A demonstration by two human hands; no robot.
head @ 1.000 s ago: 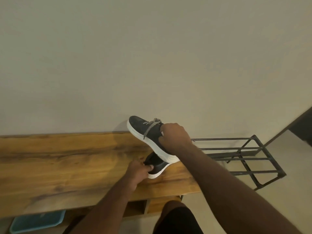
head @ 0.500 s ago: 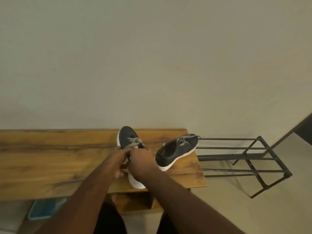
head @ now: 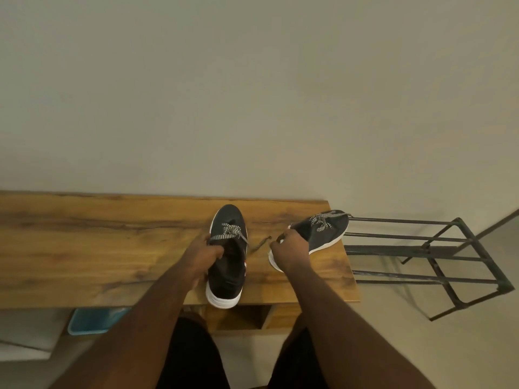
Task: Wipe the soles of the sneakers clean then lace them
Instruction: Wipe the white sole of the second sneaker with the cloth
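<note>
We see two dark sneakers on the wooden counter. Our left hand grips the near sneaker at its side, by the speckled lace. Our right hand is curled, its grip closed on the heel of the second sneaker, which lies angled at the counter's right end beside a black metal rack.

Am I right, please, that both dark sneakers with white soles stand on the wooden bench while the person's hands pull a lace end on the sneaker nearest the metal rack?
Not quite: the head view shows the left hand and right hand working the lace end of the dark white-soled sneaker farther from the black metal rack.
</note>
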